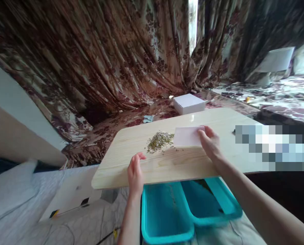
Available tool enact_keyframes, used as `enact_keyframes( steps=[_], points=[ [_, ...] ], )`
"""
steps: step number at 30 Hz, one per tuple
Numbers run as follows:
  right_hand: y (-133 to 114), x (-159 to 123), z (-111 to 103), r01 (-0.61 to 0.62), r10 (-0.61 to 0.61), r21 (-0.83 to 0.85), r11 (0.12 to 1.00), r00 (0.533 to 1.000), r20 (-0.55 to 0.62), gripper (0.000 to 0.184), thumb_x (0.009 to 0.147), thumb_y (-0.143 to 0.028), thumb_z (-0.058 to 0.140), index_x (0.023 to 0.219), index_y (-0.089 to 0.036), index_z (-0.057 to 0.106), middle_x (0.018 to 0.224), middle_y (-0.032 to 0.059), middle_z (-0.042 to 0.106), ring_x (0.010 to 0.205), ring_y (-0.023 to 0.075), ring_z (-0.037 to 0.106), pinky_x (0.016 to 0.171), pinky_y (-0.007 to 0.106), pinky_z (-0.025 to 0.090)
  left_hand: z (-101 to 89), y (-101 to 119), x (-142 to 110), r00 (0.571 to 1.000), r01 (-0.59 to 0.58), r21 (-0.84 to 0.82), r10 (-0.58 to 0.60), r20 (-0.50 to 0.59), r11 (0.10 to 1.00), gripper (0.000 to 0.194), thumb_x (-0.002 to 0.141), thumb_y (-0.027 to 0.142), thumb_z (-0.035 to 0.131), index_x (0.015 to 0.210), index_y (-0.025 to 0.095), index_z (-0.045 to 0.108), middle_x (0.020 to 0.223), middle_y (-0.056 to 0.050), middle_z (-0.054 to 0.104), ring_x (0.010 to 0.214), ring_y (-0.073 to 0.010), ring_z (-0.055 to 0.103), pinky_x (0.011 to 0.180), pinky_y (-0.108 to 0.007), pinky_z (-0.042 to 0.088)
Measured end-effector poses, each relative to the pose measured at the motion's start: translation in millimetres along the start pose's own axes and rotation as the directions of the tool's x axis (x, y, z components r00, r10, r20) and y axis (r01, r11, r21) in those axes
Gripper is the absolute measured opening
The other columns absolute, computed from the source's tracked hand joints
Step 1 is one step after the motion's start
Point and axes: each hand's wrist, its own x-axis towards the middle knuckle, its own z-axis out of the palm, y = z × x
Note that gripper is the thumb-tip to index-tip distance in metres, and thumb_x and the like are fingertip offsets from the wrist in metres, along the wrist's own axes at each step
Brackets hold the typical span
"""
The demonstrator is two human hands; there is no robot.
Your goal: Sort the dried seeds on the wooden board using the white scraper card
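A loose heap of small green, yellow and dark grains or seeds (159,141) lies on the light wooden tabletop (182,163). My right hand (210,140) pinches a flat white card (186,136) by its right end. The card's left edge reaches the right side of the heap. My left hand (135,173) is at the near edge of the tabletop, in front of the heap and to its left. Its fingers are extended and nothing shows in them. Below the near edge sit two turquoise plastic bins (167,237), side by side and partly hidden by the tabletop.
Behind the tabletop stands a white box (189,103), with a small pale blue item (148,118) left of it. Patterned curtains (131,51) hang at the back. A pale board (72,194) lies on the bedding at left. At right, one area is pixelated.
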Motion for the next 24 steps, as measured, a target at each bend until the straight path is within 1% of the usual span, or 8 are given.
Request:
enact_keyframes(
  steps=[5, 13, 19, 24],
  points=[
    [-4.4, -0.5, -0.8, -0.003, 0.003, -0.005, 1.0, 1.0, 0.006, 0.013, 0.066, -0.029, 0.054, 0.074, -0.021, 0.06, 0.066, -0.0022, 0.058, 0.065, 0.0158, 0.051, 0.061, 0.028, 0.041, 0.8, -0.3, -0.3, 1.0, -0.006, 0.0, 0.006, -0.009, 1.0, 0.051, 0.087, 0.06, 0.043, 0.1, 0.017, 0.067, 0.09, -0.007, 0.071, 0.098, -0.0213, 0.064, 0.097, -0.036, 0.044],
    [-10.6, -3.4, -1.1, -0.065, 0.065, 0.014, 0.998, 0.998, 0.009, 0.017, 0.065, -0.027, 0.053, 0.077, -0.02, 0.062, 0.071, -0.0007, 0.061, 0.068, 0.0163, 0.054, 0.063, 0.028, 0.042, 0.6, -0.3, -0.6, 1.0, 0.013, -0.002, -0.013, 0.001, 1.0, 0.051, 0.087, 0.06, 0.042, 0.102, 0.017, 0.066, 0.091, -0.007, 0.07, 0.1, -0.0216, 0.063, 0.098, -0.037, 0.043],
    [-6.3, -1.1, -0.2, -0.039, 0.039, 0.011, 0.999, 0.999, 0.029, 0.016, 0.065, -0.029, 0.055, 0.076, -0.02, 0.062, 0.071, -0.001, 0.061, 0.069, 0.0163, 0.054, 0.064, 0.029, 0.043, 0.3, 1.6, -1.5, 1.0, 0.026, -0.009, -0.026, 0.006, 1.0, 0.051, 0.087, 0.06, 0.042, 0.102, 0.017, 0.066, 0.092, -0.007, 0.07, 0.102, -0.0218, 0.062, 0.1, -0.038, 0.042],
    [-9.1, -2.2, -1.4, -0.04, 0.04, -0.028, 0.999, 0.999, 0.012, 0.016, 0.064, -0.03, 0.054, 0.075, -0.02, 0.062, 0.069, -0.0005, 0.061, 0.068, 0.0167, 0.054, 0.062, 0.028, 0.043, 0.1, 2.0, -1.4, 1.0, 0.026, -0.003, -0.026, 0.004, 1.0, 0.051, 0.087, 0.06, 0.042, 0.102, 0.017, 0.066, 0.092, -0.007, 0.07, 0.102, -0.022, 0.062, 0.1, -0.038, 0.042]
  ],
)
